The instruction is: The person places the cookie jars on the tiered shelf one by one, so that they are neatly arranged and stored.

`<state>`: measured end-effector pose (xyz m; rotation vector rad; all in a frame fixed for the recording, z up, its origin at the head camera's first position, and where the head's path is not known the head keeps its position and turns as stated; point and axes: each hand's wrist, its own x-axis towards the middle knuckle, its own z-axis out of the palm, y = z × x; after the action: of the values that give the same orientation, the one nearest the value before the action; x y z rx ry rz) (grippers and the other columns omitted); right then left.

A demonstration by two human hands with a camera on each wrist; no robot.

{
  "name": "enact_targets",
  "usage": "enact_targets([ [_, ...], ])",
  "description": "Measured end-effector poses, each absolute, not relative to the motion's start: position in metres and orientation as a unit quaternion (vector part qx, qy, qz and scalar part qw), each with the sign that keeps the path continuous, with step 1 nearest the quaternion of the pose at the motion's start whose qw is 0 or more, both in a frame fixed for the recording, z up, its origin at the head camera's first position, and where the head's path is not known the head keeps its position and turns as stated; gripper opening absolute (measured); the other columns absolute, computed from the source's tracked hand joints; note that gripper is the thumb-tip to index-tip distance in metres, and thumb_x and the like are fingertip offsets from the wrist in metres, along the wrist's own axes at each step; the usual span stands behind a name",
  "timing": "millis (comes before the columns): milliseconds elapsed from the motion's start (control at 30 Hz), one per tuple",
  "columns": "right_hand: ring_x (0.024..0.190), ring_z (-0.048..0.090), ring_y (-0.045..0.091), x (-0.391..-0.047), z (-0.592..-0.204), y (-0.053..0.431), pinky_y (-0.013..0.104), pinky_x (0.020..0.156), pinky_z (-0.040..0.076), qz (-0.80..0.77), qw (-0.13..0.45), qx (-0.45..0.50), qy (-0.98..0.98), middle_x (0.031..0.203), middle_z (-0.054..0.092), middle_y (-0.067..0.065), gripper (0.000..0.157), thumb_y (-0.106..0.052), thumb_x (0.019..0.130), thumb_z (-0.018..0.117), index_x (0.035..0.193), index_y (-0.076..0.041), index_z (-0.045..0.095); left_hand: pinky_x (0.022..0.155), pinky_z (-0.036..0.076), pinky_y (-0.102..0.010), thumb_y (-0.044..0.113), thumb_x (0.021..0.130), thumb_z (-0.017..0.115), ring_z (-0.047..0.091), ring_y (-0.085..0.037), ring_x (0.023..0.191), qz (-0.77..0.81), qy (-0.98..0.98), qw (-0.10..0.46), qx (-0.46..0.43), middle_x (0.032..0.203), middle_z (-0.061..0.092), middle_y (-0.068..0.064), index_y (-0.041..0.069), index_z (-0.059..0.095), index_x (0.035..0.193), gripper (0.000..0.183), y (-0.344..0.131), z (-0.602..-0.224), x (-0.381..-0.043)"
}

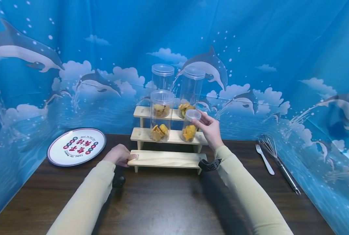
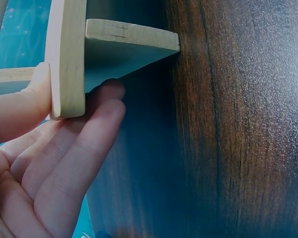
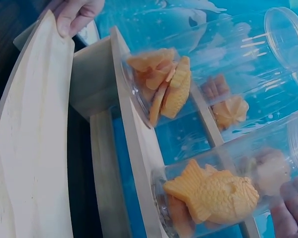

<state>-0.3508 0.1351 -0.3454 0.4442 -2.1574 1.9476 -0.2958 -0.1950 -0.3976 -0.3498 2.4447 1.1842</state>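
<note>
A three-tier wooden stand (image 1: 165, 159) stands on the table. My left hand (image 1: 120, 155) pinches the left end of its lowest shelf (image 2: 67, 54), thumb on top and fingers beneath. On the middle shelf, at the right, is a short clear jar (image 1: 189, 132) with fish-shaped snacks (image 3: 218, 193) inside. My right hand (image 1: 210, 129) grips this jar near its lid, thumb in front and fingers round the far side. Left of it on the same shelf stands a taller clear jar (image 1: 161, 114) of snacks.
Two more tall jars, a left one (image 1: 162, 78) and a right one (image 1: 190, 86), stand on the top shelf. A printed white plate (image 1: 60, 153) leans at the left. A fork (image 1: 265, 160) and a whisk (image 1: 284, 169) lie at the right. A blue dolphin curtain (image 1: 127, 26) hangs behind.
</note>
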Motion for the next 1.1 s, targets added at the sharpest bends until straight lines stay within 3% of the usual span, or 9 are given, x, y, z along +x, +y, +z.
enact_targets([
  [633,0.129,0.048,0.018,-0.355,-0.345,0.134,0.031,0.103,0.043,0.654,0.077,0.142,-0.739,0.141,0.05,0.008,0.062,-0.03,0.086,0.07,0.14,-0.012,0.046,0.064,0.056,-0.028,0.016,0.093,0.062,0.063,-0.019,0.07,0.426,0.871,0.207,-0.129,0.082,0.063,-0.013,-0.012,0.059,0.109,0.033,-0.196,-0.401,-0.305],
  [833,0.13,0.046,0.017,-0.354,-0.343,0.14,0.031,0.104,0.042,0.655,0.088,0.159,-0.734,0.142,0.048,0.006,0.065,-0.028,0.086,0.07,0.142,-0.007,0.043,0.064,0.056,-0.026,0.02,0.093,0.062,0.062,-0.017,0.067,0.46,0.854,0.211,-0.123,0.08,0.063,-0.011,-0.012,0.057,0.113,0.039,-0.206,-0.405,-0.302],
  [1100,0.133,0.042,0.017,-0.344,-0.338,0.161,0.032,0.108,0.037,0.609,0.088,0.167,-0.77,0.146,0.043,0.004,0.067,-0.029,0.088,0.069,0.145,-0.016,0.037,0.072,0.057,-0.032,0.019,0.093,0.061,0.064,-0.02,0.07,0.468,0.856,0.18,-0.125,0.085,0.064,-0.015,-0.012,0.058,0.113,0.037,-0.207,-0.409,-0.302],
])
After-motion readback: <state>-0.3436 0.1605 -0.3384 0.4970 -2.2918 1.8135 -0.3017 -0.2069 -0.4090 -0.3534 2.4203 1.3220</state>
